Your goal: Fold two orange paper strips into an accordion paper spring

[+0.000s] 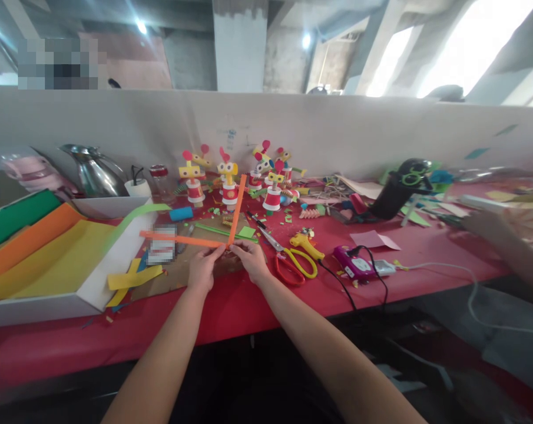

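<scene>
Two orange paper strips meet at a corner between my hands. One paper strip (186,239) points left, and the other strip (238,209) points up and away. My left hand (203,266) pinches the corner from the left side. From the right, my right hand (250,257) pinches the same corner, its fingertips close to the left ones. A brown cardboard sheet (182,272) lies below, with green strips (219,231) and a green paper square (247,232) on it. Right of my hands rest scissors (288,259) with red and yellow handles.
A white box (93,282) of coloured paper stands left, near yellow strips (133,278). Several paper-cup robot figures (231,187) stand behind. A yellow glue gun (307,243), purple power socket (353,264), cables and a black holder (392,191) are right. Another person's arm (509,235) reaches in far right.
</scene>
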`<state>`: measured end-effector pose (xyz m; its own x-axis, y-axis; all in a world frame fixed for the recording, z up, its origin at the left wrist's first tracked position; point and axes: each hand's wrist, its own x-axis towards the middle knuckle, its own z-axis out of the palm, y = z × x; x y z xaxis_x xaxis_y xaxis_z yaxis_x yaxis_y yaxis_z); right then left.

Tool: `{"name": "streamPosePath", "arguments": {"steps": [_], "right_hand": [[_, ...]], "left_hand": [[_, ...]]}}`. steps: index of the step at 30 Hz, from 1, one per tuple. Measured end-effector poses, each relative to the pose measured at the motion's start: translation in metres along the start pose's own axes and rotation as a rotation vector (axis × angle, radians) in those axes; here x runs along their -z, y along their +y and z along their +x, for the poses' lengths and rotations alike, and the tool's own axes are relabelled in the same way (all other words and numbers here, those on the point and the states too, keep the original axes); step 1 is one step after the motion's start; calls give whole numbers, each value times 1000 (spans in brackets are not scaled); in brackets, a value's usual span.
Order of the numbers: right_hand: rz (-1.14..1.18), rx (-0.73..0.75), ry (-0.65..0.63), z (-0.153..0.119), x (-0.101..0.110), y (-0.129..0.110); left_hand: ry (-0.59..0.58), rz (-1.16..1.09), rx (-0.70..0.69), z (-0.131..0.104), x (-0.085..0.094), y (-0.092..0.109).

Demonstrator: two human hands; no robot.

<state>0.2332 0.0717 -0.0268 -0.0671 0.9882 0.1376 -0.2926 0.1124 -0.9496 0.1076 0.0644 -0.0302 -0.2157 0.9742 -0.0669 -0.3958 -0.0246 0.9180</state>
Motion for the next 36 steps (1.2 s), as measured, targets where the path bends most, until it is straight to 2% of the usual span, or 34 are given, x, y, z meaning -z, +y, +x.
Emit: {"name": "streamPosePath", "arguments": {"steps": [4, 7, 13, 19, 24, 31, 36], "right_hand": [[63, -30, 11, 1, 2, 0], [96, -58, -15, 2, 3, 0], [135, -95, -71, 1, 2, -1], [154, -110, -63, 0, 2, 0], [163, -108, -60, -2, 1, -1], [170, -83, -64, 0, 1, 3], [152, -94, -91, -1, 1, 2]], "left_hand": [[-74, 92, -63, 2, 3, -2], [-67, 78, -96, 1, 1, 0], [-107, -44, -1, -6, -5, 9], [-138, -30, 33, -9, -7, 12], [-137, -53, 6, -8, -5, 10], [-142, 32, 31, -4, -1, 8], [-95, 27, 4, -2, 0, 5]]}}
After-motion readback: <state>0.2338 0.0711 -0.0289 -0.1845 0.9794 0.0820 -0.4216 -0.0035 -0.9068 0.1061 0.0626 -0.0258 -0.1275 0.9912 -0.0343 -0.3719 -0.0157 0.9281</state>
